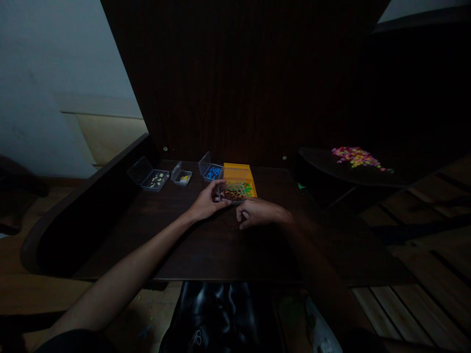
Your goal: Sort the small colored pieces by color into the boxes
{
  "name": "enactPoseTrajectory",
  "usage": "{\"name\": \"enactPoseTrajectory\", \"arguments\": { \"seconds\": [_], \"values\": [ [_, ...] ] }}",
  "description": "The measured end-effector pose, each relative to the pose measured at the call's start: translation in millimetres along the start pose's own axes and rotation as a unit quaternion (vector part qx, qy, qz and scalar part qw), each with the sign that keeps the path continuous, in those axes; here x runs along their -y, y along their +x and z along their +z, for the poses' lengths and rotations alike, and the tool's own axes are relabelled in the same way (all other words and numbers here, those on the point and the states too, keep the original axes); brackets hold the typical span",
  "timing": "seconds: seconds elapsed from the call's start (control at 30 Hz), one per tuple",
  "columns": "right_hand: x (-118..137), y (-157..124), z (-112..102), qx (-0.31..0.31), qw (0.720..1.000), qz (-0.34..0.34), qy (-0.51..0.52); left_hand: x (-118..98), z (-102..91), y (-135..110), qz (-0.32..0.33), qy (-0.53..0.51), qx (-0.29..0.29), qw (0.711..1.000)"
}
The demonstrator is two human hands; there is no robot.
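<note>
My left hand point(208, 202) is wrapped around the left end of a small clear plastic box point(236, 201), thumb at the near side and fingers at the far side. Small brown pieces point(230, 193) lie in that box. Just to the right and nearer to me, my right hand point(259, 212) is low over the table with its fingers curled together; whatever they pinch is hidden. Behind the clear box is an open yellow case point(237, 167), with small green pieces point(248, 189) at its right side.
Along the back stand open clear boxes: one with blue pieces point(213, 173), one with yellow and white pieces point(184, 179), one with pale pieces point(158, 179). A dark side panel point(91, 206) borders the left. Pink and yellow pieces point(356, 158) are heaped on a right-hand shelf point(320, 164).
</note>
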State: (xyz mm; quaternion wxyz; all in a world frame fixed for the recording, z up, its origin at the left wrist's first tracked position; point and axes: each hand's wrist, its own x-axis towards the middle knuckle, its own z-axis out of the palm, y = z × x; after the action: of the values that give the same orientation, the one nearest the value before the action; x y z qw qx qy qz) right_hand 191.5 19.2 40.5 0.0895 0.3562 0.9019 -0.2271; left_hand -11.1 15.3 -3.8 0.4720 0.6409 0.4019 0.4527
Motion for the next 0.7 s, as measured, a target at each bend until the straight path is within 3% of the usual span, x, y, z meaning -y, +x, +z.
{"name": "enactPoseTrajectory", "arguments": {
  "seconds": [0.7],
  "values": [
    [8, 1, 0, -0.011, 1.0, -0.011, -0.008, -1, 0.2, 1, 0.005, 0.0, 0.005, 1.0]
  ]
}}
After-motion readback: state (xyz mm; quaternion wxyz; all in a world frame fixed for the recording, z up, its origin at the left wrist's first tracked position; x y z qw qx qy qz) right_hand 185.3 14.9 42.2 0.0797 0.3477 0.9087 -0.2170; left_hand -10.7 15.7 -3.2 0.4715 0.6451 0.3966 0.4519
